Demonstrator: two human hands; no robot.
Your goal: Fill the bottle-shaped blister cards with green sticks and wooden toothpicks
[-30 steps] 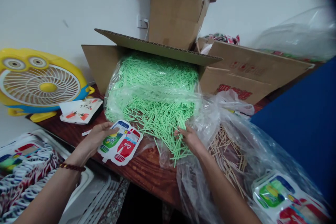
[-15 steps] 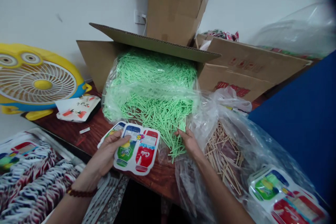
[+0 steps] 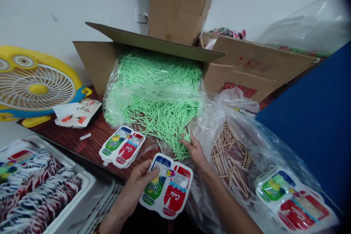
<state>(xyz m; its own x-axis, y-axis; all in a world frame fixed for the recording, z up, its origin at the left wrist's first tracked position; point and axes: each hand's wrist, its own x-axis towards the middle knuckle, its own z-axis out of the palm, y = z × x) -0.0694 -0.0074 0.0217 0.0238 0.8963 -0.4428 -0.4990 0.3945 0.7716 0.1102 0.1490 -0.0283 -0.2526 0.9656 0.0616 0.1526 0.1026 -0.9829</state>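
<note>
My left hand (image 3: 139,181) grips a flat bottle-shaped packet (image 3: 166,186) printed with a green lemon drink and a red cola, thumb on top. It is held low, in front of the table edge. My right hand (image 3: 194,150) is closed at the front of a heap of thin green sticks (image 3: 164,117), with some between its fingertips; how many I cannot tell. The heap spills from a clear plastic bag (image 3: 112,98) in an opened cardboard box (image 3: 93,62). Left of the heap, similar packets (image 3: 122,146) lie stacked on the table.
A white foam box (image 3: 85,190) full of packets stands at lower left. Brown sticks (image 3: 230,157) lie on clear plastic at right, near more packets (image 3: 296,197). A yellow fan (image 3: 38,84), a tissue pack (image 3: 78,113), cardboard boxes (image 3: 178,7) and a blue panel (image 3: 309,106) surround the table.
My left hand has moved right and toward me with one packet, leaving the others lying on the table. My right hand stays at the green sticks. The view has shifted slightly.
</note>
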